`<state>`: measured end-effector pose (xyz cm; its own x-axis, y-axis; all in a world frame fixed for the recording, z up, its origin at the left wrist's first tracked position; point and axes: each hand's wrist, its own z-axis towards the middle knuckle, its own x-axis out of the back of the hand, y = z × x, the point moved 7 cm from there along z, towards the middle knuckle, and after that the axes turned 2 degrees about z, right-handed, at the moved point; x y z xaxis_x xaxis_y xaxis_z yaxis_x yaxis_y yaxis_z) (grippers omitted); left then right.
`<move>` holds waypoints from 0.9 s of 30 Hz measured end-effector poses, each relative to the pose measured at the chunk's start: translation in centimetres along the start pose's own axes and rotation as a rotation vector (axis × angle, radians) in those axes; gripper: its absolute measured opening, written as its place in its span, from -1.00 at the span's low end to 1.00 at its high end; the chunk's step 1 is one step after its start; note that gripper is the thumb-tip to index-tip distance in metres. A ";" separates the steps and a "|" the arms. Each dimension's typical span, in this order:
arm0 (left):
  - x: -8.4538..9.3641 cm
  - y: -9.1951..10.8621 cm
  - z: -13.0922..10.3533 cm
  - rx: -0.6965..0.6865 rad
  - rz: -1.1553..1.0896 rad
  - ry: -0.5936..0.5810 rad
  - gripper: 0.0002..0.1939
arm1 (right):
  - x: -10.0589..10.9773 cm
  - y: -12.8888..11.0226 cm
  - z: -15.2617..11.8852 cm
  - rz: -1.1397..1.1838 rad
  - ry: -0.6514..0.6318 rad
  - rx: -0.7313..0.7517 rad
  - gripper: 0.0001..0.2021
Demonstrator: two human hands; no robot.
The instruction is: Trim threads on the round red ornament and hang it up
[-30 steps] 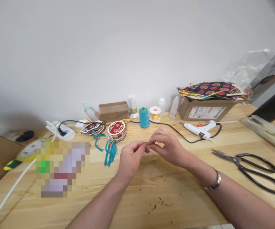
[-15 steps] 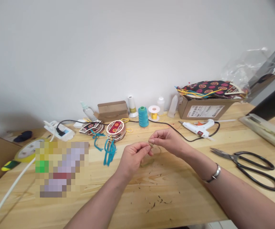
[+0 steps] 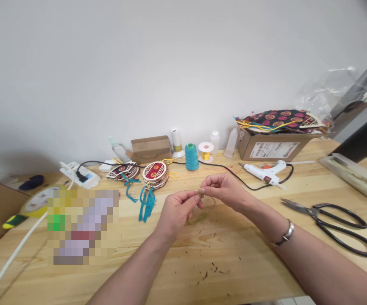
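My left hand and my right hand meet fingertip to fingertip above the wooden table. Both pinch a thin olive-green cord, which hangs in a loop below the fingers. Its pinched part is small and mostly hidden. Beyond my left hand lies a stack of round red patterned pieces with teal tassels, and a second, darker stack is left of it. The teal thread cone stands behind my hands.
Black-handled scissors and a white glue gun lie at the right. A full cardboard box stands behind them. At the left are a power strip and a yellow tape measure. Dark scraps dot the table.
The view has shifted very slightly. My fingers keep their pinch, and the cord loop below them hangs a little differently.
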<state>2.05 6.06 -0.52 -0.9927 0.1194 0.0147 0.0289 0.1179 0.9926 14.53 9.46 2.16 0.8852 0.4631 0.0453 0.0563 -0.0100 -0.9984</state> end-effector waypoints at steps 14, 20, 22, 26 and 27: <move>-0.1 0.1 0.0 -0.004 -0.093 -0.016 -0.79 | 0.3 -0.3 0.1 -0.210 0.030 0.046 -0.81; 0.0 0.1 -0.1 -0.003 -0.059 0.005 -0.82 | 0.1 -0.3 0.0 -0.167 0.007 0.041 -0.80; 0.1 0.0 -0.1 -0.008 -0.057 0.026 -0.82 | 0.2 -0.4 0.0 -0.156 0.034 0.032 -0.80; 0.8 -0.1 0.1 -0.025 -0.054 0.105 -0.80 | 1.0 -0.3 0.1 -0.188 0.143 0.018 -0.71; 1.0 -0.1 0.1 -0.029 -0.041 0.126 -0.80 | 0.9 -0.3 0.1 -0.205 0.139 0.017 -0.69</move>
<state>1.08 6.25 -0.58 -0.9999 -0.0097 -0.0125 -0.0134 0.0913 0.9957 15.26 10.00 2.46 0.9113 0.3271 0.2501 0.2346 0.0866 -0.9682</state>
